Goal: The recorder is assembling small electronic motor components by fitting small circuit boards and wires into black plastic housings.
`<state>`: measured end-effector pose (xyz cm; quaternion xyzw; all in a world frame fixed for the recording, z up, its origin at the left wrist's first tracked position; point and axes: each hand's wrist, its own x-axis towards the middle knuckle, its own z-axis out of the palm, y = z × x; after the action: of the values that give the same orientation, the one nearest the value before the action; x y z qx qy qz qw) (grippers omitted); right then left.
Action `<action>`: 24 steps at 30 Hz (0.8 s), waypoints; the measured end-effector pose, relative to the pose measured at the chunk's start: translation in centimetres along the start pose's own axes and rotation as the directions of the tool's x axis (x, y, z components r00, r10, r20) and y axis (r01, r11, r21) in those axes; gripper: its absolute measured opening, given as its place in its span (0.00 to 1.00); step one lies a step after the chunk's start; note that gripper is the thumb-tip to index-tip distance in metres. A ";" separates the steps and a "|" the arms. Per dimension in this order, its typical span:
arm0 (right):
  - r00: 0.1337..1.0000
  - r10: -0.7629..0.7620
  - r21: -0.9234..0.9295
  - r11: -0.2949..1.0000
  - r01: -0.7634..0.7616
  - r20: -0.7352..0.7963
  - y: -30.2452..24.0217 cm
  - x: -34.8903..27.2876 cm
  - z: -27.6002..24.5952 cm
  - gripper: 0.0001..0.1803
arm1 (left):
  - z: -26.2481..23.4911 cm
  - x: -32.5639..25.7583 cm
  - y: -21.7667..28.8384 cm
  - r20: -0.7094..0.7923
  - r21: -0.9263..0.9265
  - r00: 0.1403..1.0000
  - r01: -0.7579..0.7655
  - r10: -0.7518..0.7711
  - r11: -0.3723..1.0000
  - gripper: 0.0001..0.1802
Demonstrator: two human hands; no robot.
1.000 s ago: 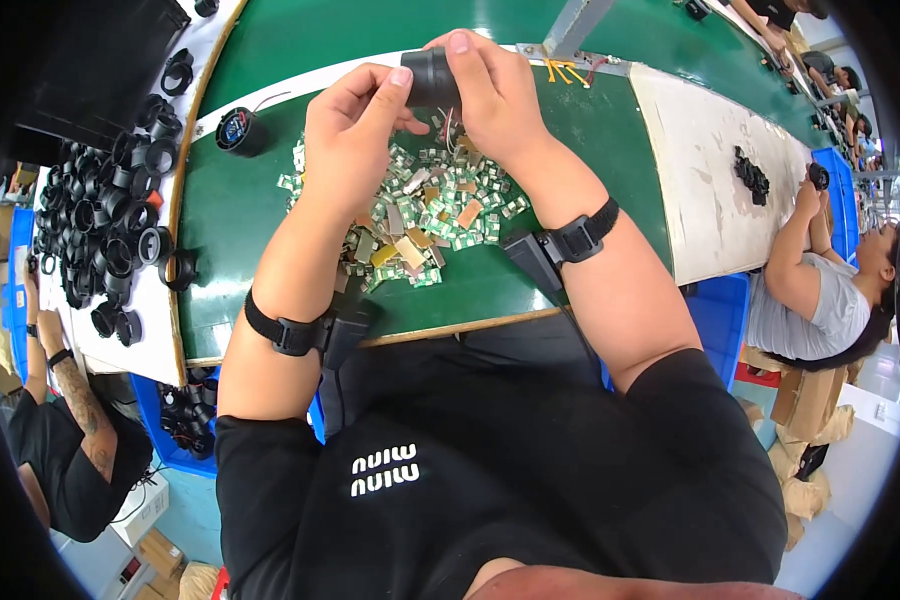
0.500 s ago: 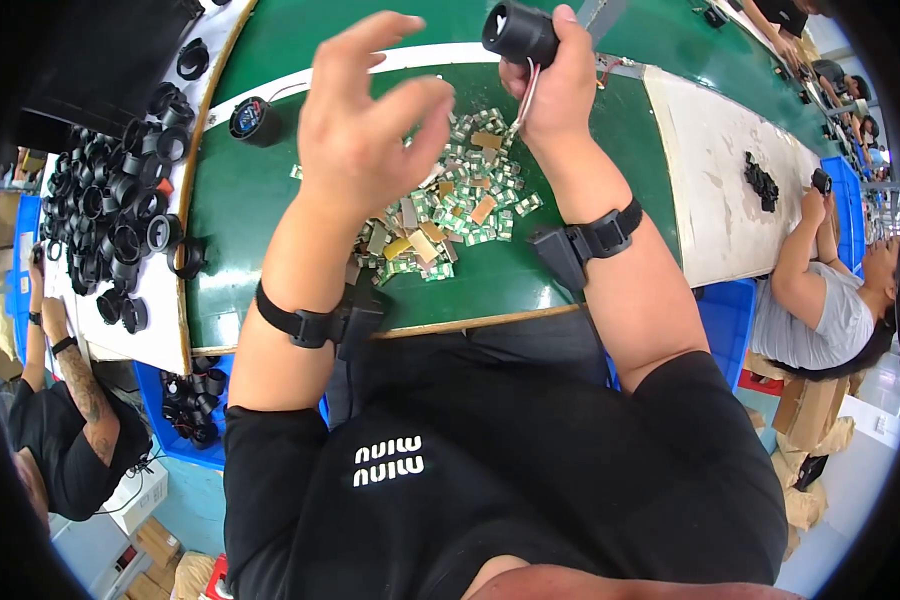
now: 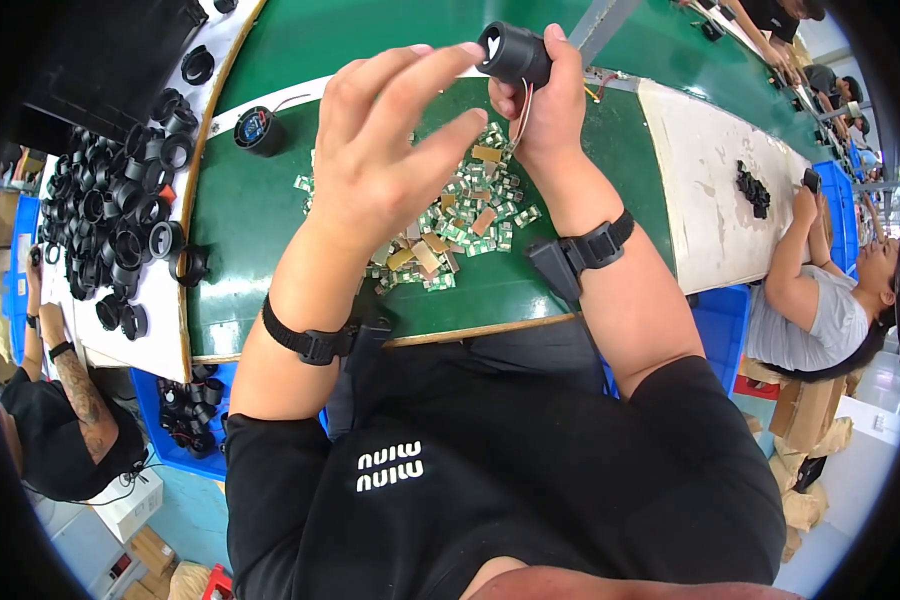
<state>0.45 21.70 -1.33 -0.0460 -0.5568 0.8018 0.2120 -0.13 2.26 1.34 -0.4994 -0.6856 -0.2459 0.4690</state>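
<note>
My right hand [image 3: 552,105] grips a black cylindrical housing [image 3: 518,54] above the far part of the green table, its open end tilted left with something white inside. Thin wires [image 3: 523,112] hang from it along my palm. My left hand [image 3: 385,145] is open, fingers spread, with the fingertips close to the rim of the housing; whether they touch it I cannot tell. Beneath both hands lies a pile of small green circuit boards [image 3: 480,235] mixed with tan pieces. A second black housing [image 3: 260,132], with blue inside and a wire, stands to the left.
Many black rings [image 3: 120,215] cover the white side table [image 3: 150,345] at left. A blue bin [image 3: 175,425] below holds more black parts. A small black heap [image 3: 753,190] lies on the pale surface at right. Other people work on both sides and at the far right.
My left hand has moved right, bringing its fingers up to the housing. The right hand, still holding the housing, has shifted slightly down.
</note>
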 end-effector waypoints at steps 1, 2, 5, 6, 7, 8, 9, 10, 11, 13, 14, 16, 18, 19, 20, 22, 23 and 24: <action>0.998 0.040 0.074 0.996 -0.044 0.058 0.1 0.2 -0.2 0.29 | 0.2 -0.1 0.0 -0.010 -0.098 0.991 0.131 -0.132 0.987 0.18; 0.990 0.073 0.145 0.985 -0.090 0.119 0.1 0.4 -0.4 0.29 | 0.4 -0.2 0.0 -0.007 -0.197 0.965 0.254 -0.260 0.947 0.17; 0.941 0.163 0.148 0.966 -0.214 0.296 -0.6 -0.1 0.4 0.19 | 0.4 0.2 0.3 0.049 -0.462 0.889 0.425 -0.456 0.779 0.28; 0.953 0.208 0.190 0.949 -0.251 0.219 -0.6 -0.6 1.6 0.20 | 0.7 0.4 0.4 0.113 -0.538 0.830 0.513 -0.546 0.669 0.33; 0.922 0.237 0.113 0.953 -0.283 0.307 -0.6 -0.6 1.4 0.21 | 0.8 -0.2 -0.2 0.187 -0.485 0.850 0.515 -0.492 0.707 0.38; 0.881 0.269 0.030 0.952 -0.304 0.389 -0.3 -0.5 1.0 0.22 | 1.2 -0.6 -0.8 0.208 -0.462 0.853 0.517 -0.478 0.721 0.37; 0.861 0.269 0.013 0.953 -0.304 0.433 -0.4 -0.5 0.7 0.24 | 1.3 -0.5 -0.7 0.220 -0.463 0.813 0.574 -0.540 0.675 0.36; 0.838 0.268 -0.006 0.953 -0.302 0.475 -0.5 -0.6 0.7 0.27 | 1.2 -0.4 -0.5 0.232 -0.464 0.768 0.626 -0.597 0.626 0.36; 0.847 0.248 0.055 0.950 -0.308 0.470 -0.3 -0.6 1.1 0.28 | 1.5 -0.2 -0.6 0.213 -0.478 0.731 0.656 -0.648 0.584 0.35; 0.890 0.245 -0.024 0.966 -0.256 0.386 -1.1 -1.2 2.0 0.28 | 1.2 -0.2 -0.8 0.223 -0.512 0.718 0.662 -0.659 0.548 0.36; 0.908 0.224 -0.066 0.975 -0.215 0.355 -1.1 -1.0 1.9 0.28 | 1.0 -0.2 -1.0 0.250 -0.538 0.695 0.679 -0.674 0.500 0.37; 0.965 0.195 0.030 0.979 -0.203 0.175 -0.9 0.3 1.1 0.27 | 0.2 -0.3 -1.4 0.195 -0.435 0.724 0.669 -0.662 0.603 0.37; 0.968 0.152 0.003 0.988 -0.155 -0.200 0.0 3.0 0.3 0.29 | -0.7 -0.3 -2.4 0.101 -0.178 0.762 0.646 -0.639 0.742 0.36; 0.957 0.123 -0.101 0.983 -0.154 -0.263 -0.4 3.9 0.3 0.28 | -1.5 -0.4 -3.4 0.077 0.037 0.787 0.611 -0.612 0.791 0.36; 0.942 0.090 -0.202 0.966 -0.161 -0.322 -0.7 4.7 0.4 0.28 | -2.2 -0.7 -3.6 0.108 0.310 0.701 0.650 -0.705 0.694 0.39; 0.950 -0.010 -0.325 0.941 -0.097 -0.312 0.3 8.5 -1.1 0.26 | -3.3 -0.6 -4.0 0.089 0.647 0.590 0.579 -0.802 0.497 0.43; 0.954 -0.082 -0.439 0.897 -0.056 -0.289 0.8 10.4 -1.4 0.25 | -3.8 -1.2 -4.7 0.111 0.727 0.527 0.535 -0.843 0.430 0.44; 0.956 -0.075 -0.440 0.896 -0.060 -0.284 1.0 12.0 -1.5 0.25 | -4.1 -1.7 -5.4 0.110 0.730 0.520 0.536 -0.847 0.424 0.44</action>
<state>-10.19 27.44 -0.86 -0.2095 -0.6872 0.6371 0.2792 -3.36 -3.89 2.34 -0.0176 -0.9603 -0.0569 0.2727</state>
